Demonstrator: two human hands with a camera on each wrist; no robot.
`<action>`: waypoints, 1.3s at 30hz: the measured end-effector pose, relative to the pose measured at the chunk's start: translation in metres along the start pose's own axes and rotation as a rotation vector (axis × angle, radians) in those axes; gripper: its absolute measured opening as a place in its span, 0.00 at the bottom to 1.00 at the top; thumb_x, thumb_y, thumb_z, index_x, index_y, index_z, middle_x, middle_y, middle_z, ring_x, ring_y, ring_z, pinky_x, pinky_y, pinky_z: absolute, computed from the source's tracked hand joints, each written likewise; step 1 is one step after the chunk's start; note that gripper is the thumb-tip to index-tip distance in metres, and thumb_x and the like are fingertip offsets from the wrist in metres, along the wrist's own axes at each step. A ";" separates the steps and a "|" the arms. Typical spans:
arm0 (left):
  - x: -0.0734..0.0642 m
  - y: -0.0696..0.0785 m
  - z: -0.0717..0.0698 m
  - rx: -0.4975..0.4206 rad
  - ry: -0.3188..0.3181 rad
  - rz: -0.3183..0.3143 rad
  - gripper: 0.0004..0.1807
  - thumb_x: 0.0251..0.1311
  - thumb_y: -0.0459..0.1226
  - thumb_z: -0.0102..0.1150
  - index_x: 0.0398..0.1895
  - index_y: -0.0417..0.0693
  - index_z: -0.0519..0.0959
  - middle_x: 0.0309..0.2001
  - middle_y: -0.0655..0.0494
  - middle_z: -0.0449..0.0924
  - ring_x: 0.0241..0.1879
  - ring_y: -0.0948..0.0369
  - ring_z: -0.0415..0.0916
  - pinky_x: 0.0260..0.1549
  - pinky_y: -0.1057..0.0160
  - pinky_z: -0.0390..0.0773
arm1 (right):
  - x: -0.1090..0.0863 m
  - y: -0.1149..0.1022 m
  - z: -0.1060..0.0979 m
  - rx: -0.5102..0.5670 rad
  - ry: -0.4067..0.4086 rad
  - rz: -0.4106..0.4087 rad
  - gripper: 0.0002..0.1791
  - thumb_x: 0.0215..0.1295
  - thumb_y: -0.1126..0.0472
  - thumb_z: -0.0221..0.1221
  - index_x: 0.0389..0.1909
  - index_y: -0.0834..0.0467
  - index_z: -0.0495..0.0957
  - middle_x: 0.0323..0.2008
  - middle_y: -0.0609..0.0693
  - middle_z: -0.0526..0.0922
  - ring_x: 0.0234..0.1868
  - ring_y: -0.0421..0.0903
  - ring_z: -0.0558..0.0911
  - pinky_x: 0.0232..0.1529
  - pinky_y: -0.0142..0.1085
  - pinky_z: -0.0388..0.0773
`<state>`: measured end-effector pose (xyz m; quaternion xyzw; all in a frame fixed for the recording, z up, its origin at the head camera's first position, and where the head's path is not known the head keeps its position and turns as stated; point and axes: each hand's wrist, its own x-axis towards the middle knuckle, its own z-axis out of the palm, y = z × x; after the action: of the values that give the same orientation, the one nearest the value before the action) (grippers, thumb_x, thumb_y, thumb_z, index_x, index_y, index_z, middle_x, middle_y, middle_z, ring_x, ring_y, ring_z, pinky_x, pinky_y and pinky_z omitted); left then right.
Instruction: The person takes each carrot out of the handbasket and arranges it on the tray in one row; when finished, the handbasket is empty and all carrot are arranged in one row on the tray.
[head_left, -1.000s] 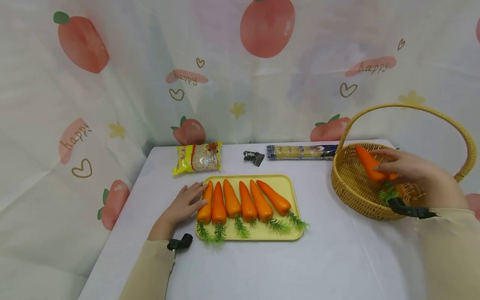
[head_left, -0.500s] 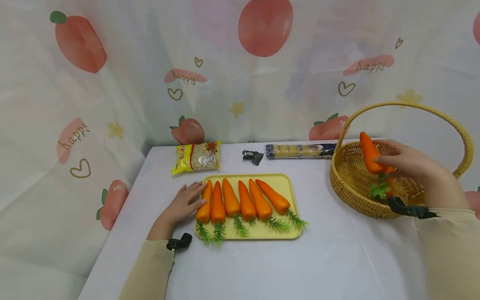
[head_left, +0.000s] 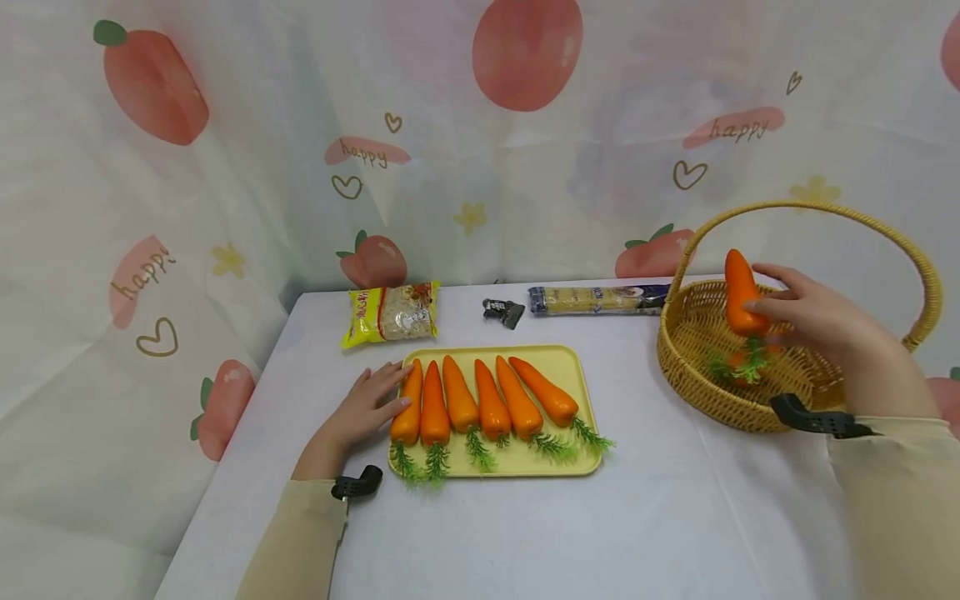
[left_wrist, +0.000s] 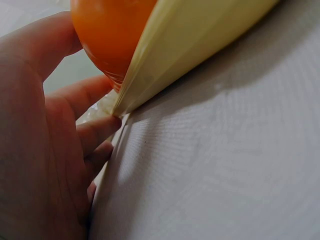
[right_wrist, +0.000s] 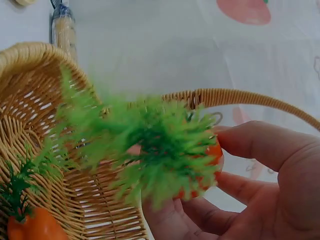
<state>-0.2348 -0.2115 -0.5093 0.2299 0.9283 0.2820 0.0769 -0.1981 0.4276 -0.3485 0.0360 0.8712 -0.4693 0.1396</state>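
Note:
My right hand (head_left: 813, 321) grips a carrot (head_left: 741, 292) with a green leafy top, holding it tip up over the wicker basket (head_left: 678, 379). In the right wrist view its leaves (right_wrist: 160, 145) cover much of the carrot's body. Another carrot (right_wrist: 37, 225) lies inside the basket. My left hand (head_left: 367, 408) rests at the left edge of the yellow tray (head_left: 525, 467), fingers relaxed. The left wrist view shows its thumb and a finger touching the leftmost carrot (left_wrist: 110, 35), other fingertips at the tray's rim. Several carrots (head_left: 491, 404) lie side by side on the tray, tops toward me.
Behind the tray lie a yellow bag of food (head_left: 393, 312), a small black packet (head_left: 502, 312) and a long pack of noodles (head_left: 592, 300). The basket's tall handle (head_left: 817, 204) arches above its opening. A printed curtain (head_left: 525, 192) hangs along the table's back.
My right hand has raised the carrot from low in the basket and turned it more upright. A carrot in the basket now shows below it. The left hand has stayed put.

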 end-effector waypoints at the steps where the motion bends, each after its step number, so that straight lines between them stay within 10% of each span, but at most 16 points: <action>1: 0.000 0.000 0.000 0.000 0.002 0.002 0.35 0.69 0.59 0.47 0.77 0.64 0.58 0.78 0.51 0.55 0.79 0.48 0.46 0.77 0.42 0.34 | 0.000 -0.002 0.001 0.001 -0.001 -0.003 0.47 0.76 0.46 0.49 0.79 0.47 0.26 0.71 0.75 0.50 0.40 0.28 0.80 0.43 0.35 0.85; 18: 0.000 -0.002 0.000 -0.010 0.016 0.006 0.35 0.69 0.58 0.48 0.77 0.64 0.59 0.78 0.51 0.55 0.79 0.49 0.46 0.77 0.42 0.34 | -0.009 -0.021 0.039 0.003 -0.058 -0.059 0.44 0.76 0.52 0.51 0.80 0.45 0.33 0.59 0.61 0.64 0.42 0.39 0.82 0.42 0.38 0.85; 39: -0.001 0.002 -0.001 -0.010 0.006 0.007 0.35 0.69 0.58 0.48 0.77 0.62 0.59 0.78 0.50 0.55 0.79 0.48 0.46 0.77 0.42 0.35 | 0.002 -0.039 0.112 0.025 -0.204 -0.095 0.47 0.71 0.57 0.57 0.80 0.44 0.37 0.61 0.69 0.63 0.50 0.55 0.78 0.45 0.44 0.84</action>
<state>-0.2335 -0.2114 -0.5074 0.2319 0.9263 0.2876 0.0743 -0.1846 0.3125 -0.3757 -0.0514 0.8471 -0.4876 0.2049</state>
